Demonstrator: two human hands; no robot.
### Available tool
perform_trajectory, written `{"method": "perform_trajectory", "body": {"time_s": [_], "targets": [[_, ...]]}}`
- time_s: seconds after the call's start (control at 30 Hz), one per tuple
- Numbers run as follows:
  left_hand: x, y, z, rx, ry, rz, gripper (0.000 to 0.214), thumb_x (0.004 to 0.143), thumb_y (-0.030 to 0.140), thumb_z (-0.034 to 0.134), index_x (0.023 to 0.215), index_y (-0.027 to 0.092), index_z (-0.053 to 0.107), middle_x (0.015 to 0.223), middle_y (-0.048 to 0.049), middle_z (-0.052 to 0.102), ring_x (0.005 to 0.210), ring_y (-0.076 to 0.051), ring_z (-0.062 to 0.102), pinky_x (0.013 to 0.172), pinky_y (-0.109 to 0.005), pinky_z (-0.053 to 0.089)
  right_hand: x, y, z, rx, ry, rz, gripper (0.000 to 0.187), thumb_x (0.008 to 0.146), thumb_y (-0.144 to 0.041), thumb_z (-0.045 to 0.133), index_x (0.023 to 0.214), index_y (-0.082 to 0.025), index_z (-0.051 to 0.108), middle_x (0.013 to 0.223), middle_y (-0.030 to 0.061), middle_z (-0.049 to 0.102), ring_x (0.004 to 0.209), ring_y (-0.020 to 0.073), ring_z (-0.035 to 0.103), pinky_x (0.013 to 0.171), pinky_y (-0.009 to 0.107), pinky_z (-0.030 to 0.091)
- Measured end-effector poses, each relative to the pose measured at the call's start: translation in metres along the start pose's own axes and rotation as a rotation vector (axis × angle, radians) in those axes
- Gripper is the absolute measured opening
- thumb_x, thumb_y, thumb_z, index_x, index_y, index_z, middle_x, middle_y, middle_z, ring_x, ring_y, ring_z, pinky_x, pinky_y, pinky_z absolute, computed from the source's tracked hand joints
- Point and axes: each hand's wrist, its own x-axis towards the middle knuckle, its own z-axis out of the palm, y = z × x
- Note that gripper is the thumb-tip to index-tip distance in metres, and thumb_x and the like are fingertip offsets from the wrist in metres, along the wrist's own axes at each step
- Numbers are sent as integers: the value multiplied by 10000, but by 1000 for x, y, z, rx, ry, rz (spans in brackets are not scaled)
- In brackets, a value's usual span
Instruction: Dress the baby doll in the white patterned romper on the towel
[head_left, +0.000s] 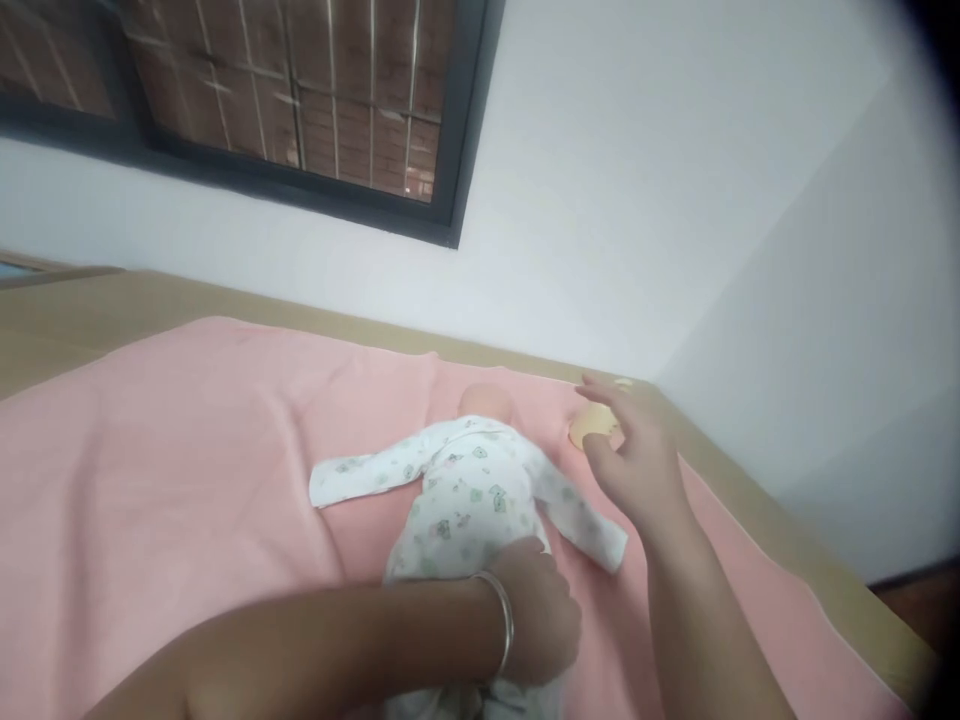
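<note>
A baby doll (486, 398) lies on a pink cloth (225, 450), its smooth round head toward the wall. It wears a white long-sleeved outfit (469, 500) printed with small green and grey figures, both sleeves spread to the sides. My left hand (536, 615), with a silver bangle (504, 620) at the wrist, rests over the lower part of the outfit with its fingers curled into the fabric; the fingertips are partly hidden. To the right, my right hand (630, 450) is raised, thumb and fingers apart. Behind it shows a yellow round object (589, 425), partly covered by the hand.
The cloth covers a light wooden surface (165, 295) set against a white wall (600, 180). A small pale item (622, 382) lies near the far right corner. Above is a dark-framed window (450, 190) with bars behind the glass.
</note>
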Motion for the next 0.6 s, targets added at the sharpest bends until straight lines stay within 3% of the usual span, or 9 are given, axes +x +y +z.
{"method": "perform_trajectory", "body": {"time_s": [0.13, 0.27, 0.37, 0.43, 0.6], "targets": [[9, 7, -27, -302, 31, -182, 202, 777, 286, 516, 630, 183, 608, 711, -50, 654, 757, -191, 583, 757, -347, 413, 22, 75, 4, -78, 134, 83, 506, 691, -164, 457, 1192, -176, 527, 1329, 98, 456, 1220, 254, 417, 1021, 444, 323], [35, 0, -65, -1105, 51, -463, 176, 755, 295, 534, 749, 167, 654, 769, -43, 674, 787, -187, 613, 737, -296, 461, 30, 132, 15, -207, 245, 114, 652, 688, -176, 467, 1326, -79, 371, 1468, 165, 183, 1337, 292, 201, 1073, 476, 221], [73, -21, -92, -1643, 107, -672, 233, 771, 295, 505, 822, 109, 636, 826, -101, 670, 761, -200, 636, 744, -327, 495, 31, 147, 21, -209, 191, 95, 734, 689, -125, 428, 1395, -77, 233, 1487, 150, 112, 1365, 253, 111, 1087, 453, 210], [103, -40, -104, -1850, 196, -785, 261, 799, 280, 456, 864, 82, 612, 857, -140, 655, 792, -204, 641, 772, -328, 503, 31, 148, 22, -212, 147, 71, 746, 686, -93, 402, 1407, -82, 209, 1488, 141, 116, 1369, 231, 97, 1094, 440, 202], [163, -93, -100, -1906, 446, -911, 416, 837, 361, 423, 1087, 45, 525, 1028, -212, 580, 941, -255, 610, 772, -348, 520, 31, 146, 23, -207, 19, 63, 690, 735, -82, 359, 1408, -56, 213, 1460, 169, 206, 1363, 243, 126, 1092, 472, 166]]}}
